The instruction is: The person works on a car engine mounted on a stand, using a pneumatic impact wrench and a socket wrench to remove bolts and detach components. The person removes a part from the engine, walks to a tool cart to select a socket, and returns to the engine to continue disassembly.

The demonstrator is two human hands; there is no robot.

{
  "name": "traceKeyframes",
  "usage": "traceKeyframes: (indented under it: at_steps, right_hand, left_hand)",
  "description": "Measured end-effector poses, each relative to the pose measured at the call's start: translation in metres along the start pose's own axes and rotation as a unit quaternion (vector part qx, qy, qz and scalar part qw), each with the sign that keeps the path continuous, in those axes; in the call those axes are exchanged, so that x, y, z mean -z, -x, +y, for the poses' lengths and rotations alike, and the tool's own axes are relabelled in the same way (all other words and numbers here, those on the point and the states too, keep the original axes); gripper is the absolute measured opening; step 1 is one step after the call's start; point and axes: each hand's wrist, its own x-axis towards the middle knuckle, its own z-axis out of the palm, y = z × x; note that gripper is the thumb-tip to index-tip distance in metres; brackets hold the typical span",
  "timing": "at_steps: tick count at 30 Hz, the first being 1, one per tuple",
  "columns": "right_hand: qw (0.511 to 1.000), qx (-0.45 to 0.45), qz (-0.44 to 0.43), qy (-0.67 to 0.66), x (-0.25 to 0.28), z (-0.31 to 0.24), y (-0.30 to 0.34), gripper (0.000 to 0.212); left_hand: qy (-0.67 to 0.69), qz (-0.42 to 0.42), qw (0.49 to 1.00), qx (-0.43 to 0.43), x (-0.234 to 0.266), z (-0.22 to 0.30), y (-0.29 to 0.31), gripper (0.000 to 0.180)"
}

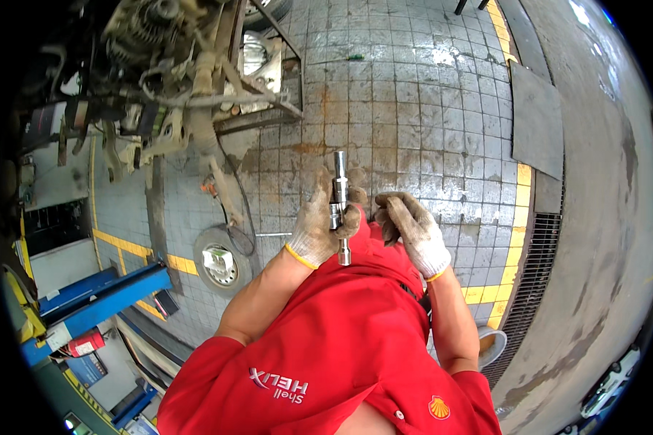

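Note:
In front of my waist, my left hand [318, 223] is closed around several chrome sockets [341, 187]. A long one sticks up past the fingertips, a short one lies beside it against the palm, and another end points down toward my red shirt. Whether some of these pieces are joined is hidden by the fingers. My right hand [413, 233] hovers just to the right, apart from the sockets. Its fingers are loosely bent and spaced, with nothing visible in them. Both hands wear whitish knit gloves with yellow cuffs and dark-stained fingers.
A greasy engine assembly [152, 36] and metal frame [268, 101] stand at the far left. Below them a wheel [221, 264] lies near a dark hose [243, 196]. A blue beam [116, 304] is at the left; a bucket [492, 344] and drain grate [531, 275] are on the right.

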Motion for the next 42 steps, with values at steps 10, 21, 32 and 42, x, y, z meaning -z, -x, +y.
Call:
traceKeyframes:
  at_steps: [10, 21, 32, 42]
  right_hand:
    - [0.994, 0.063, 0.080, 0.050, 0.120, -0.107, -0.104, 0.035]
    - [0.905, 0.030, 0.421, -0.048, 0.383, -0.202, -0.227, 0.040]
    - [0.902, 0.085, 0.411, -0.104, 0.495, -0.376, -0.392, 0.040]
    - [0.965, 0.036, 0.259, 0.006, 0.567, -0.580, -0.613, 0.036]
  left_hand:
    - [-0.020, -0.002, 1.000, 0.022, -0.108, 0.034, -0.152, 0.070]
    - [-0.194, -0.010, 0.980, -0.039, -0.301, 0.147, -0.359, 0.019]
    - [-0.457, 0.048, 0.781, -0.422, -0.519, 0.314, -0.531, 0.027]
    - [-0.481, 0.249, 0.583, -0.606, -0.624, 0.511, -0.672, 0.020]
